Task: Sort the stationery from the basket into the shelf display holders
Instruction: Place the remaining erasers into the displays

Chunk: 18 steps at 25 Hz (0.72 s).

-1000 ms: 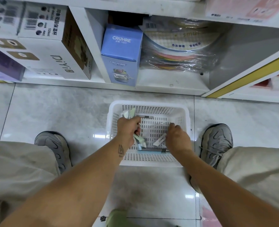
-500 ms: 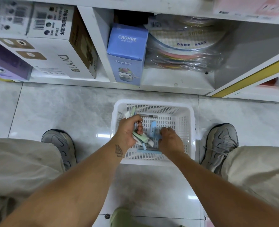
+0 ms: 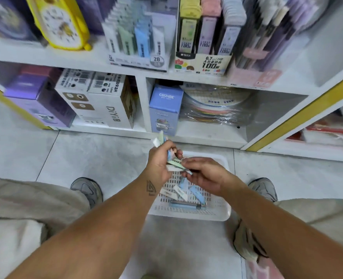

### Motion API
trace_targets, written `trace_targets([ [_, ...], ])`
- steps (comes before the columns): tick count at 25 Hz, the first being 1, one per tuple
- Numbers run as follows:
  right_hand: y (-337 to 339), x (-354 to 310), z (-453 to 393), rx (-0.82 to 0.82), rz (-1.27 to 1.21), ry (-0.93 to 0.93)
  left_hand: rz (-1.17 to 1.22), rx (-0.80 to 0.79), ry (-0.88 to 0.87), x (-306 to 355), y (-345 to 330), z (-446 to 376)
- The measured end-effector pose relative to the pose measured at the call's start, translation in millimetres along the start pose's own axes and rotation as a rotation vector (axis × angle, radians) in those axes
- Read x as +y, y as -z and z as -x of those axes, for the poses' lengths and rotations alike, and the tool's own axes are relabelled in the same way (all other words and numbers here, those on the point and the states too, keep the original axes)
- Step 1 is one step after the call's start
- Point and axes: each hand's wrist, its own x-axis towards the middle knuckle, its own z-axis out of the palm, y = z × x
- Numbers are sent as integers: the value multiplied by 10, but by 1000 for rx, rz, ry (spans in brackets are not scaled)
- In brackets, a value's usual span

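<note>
A white plastic basket (image 3: 188, 215) stands on the floor between my feet, with several small white and blue lead-refill packs (image 3: 181, 191) lying in it. My left hand (image 3: 158, 160) is raised above the basket and grips a bundle of green, white and blue packs (image 3: 160, 140). My right hand (image 3: 204, 174) is beside it, its fingers pinching a pack (image 3: 174, 163) at the bundle's lower end. On the shelf above stand a display holder marked 2B (image 3: 138, 47) and a holder marked 0.7 and 100 (image 3: 204, 63).
The white shelf's lower compartments hold a blue CRUHRE box (image 3: 165, 107), a DiYi box (image 3: 106, 105), a purple box (image 3: 37, 97) and wrapped coloured discs (image 3: 216, 107). A yellow pencil case (image 3: 60, 23) lies on the upper shelf. My shoes (image 3: 88, 188) flank the basket on grey tiles.
Both hands have lifted out of the basket and met above it. My view has tilted up, and the upper shelf with its display holders has come into sight.
</note>
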Motion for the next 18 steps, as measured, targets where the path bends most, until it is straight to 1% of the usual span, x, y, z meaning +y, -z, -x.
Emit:
trace_targets([
  [3, -224, -380, 337, -1, 68, 146, 83, -141, -9, 349, -284, 353],
  [5, -383, -646, 563, -4, 99, 229, 165, -204, -61, 581, -493, 580],
  [7, -510, -887, 774, -23, 93, 275, 187, -214, -117, 791, -707, 824],
  [10, -663, -1179, 1110, -67, 102, 285, 181, -166, -222, 1048, -971, 1209],
  [13, -825, -1366, 1396, -90, 139, 299, 227, -146, -323, 1202, -1125, 1501],
  [18, -1058, -1509, 1658, -58, 91, 426, 263, -211, -345, 1413, -1309, 1763],
])
